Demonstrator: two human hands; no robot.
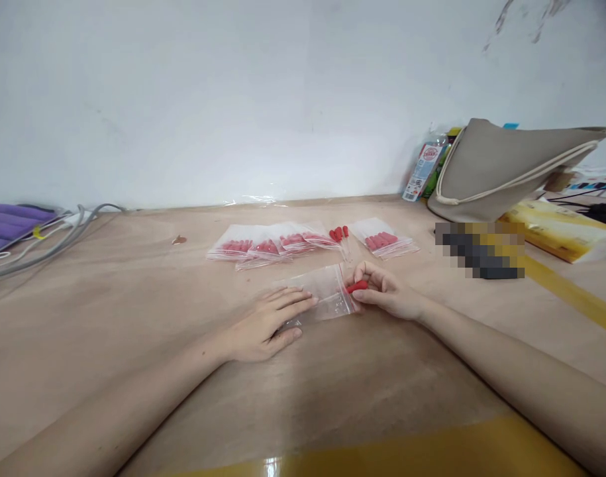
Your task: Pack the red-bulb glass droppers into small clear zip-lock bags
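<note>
A clear zip-lock bag point(327, 281) lies flat on the table between my hands, its mouth towards the right. My left hand point(273, 321) rests flat on the bag's left part, fingers stretched out. Between the thumb and fingers of my right hand point(387, 291) is a dropper with a red rubber bulb point(357, 287); its thin clear stem points left, into the bag's mouth. Just beyond, several loose red-bulbed droppers point(339, 233) lie together. Overlapping bags with red-bulbed droppers point(265, 246) lie behind the left hand, and another filled bag point(382, 240) lies to the right.
At the right back a grey-beige bag point(521, 169) leans near a labelled bottle point(424, 169) and a yellow packet point(555, 228). A blurred-out dark object point(476, 252) lies before them. Purple fabric point(17, 225) and a grey cable point(59, 245) are at left; a white wall stands behind.
</note>
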